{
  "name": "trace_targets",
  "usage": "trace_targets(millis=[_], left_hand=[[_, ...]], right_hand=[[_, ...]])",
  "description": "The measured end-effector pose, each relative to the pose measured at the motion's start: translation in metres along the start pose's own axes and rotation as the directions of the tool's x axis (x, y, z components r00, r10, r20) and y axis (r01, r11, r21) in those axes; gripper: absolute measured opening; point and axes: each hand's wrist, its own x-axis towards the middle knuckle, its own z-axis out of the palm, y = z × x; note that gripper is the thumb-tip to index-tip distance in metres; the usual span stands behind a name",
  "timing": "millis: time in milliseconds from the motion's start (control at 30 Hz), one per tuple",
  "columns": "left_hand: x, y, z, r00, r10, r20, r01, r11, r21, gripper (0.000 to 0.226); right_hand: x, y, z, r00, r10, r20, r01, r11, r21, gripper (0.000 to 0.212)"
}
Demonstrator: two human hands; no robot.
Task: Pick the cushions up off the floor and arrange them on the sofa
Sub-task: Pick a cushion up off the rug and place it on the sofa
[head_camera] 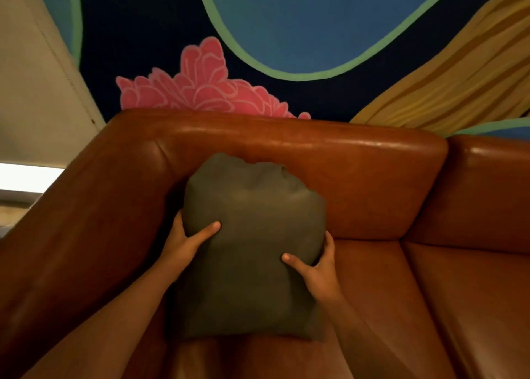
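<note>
Both bare forearms come in from the 6 o'clock edge and end at the two hands, each curled round a side of the one olive-green, soft fabric cushion (252, 246). On the left hand (187, 242) the fingers (178, 221) wrap behind the cushion's 9 o'clock edge while the thumb lies across its front face; on the right hand (317, 267) the fingers (329, 244) hook round the 3 o'clock edge, thumb pressed into the front. So both hands are closed on the cushion, pinching it at about mid-height, and the fabric dents under each thumb. Outward from the grip, the cushion stands upright on the seat of the glossy brown leather sofa (358, 183), its top corners slumped against the backrest at 12 o'clock, close to the corner where the armrest runs off toward 8 o'clock. I judge this to be the setting-down step: to do it well, seat the bottom edge squarely on the leather, lean the top back until the backrest carries it, and release both sides together so it does not tip. Behind the sofa, at 12 o'clock, a painted mural wall (286, 29) shows a pink flower shape. No other cushion is in view.
</note>
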Motion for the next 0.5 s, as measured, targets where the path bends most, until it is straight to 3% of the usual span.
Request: trace_targets(millis=[133, 400, 500], left_hand=[[0.026, -0.018, 0.005, 0.999, 0.03, -0.025, -0.03, 1.0, 0.002, 0.098], [0.032, -0.024, -0.001, 0.998, 0.011, -0.069, 0.002, 0.983, 0.184, 0.122], [-0.001, -0.023, 0.015, 0.956, 0.206, -0.209, -0.101, 0.9, 0.425, 0.115]], right_hand=[[0.016, 0.01, 0.013, 0.999, 0.0, -0.035, -0.004, 0.996, -0.09, 0.141], [0.01, 0.007, 0.003, 0.999, 0.045, 0.024, -0.04, 0.982, -0.183, 0.132], [-0.003, 0.011, -0.016, 0.999, 0.042, 0.011, -0.039, 0.978, -0.203, 0.13]])
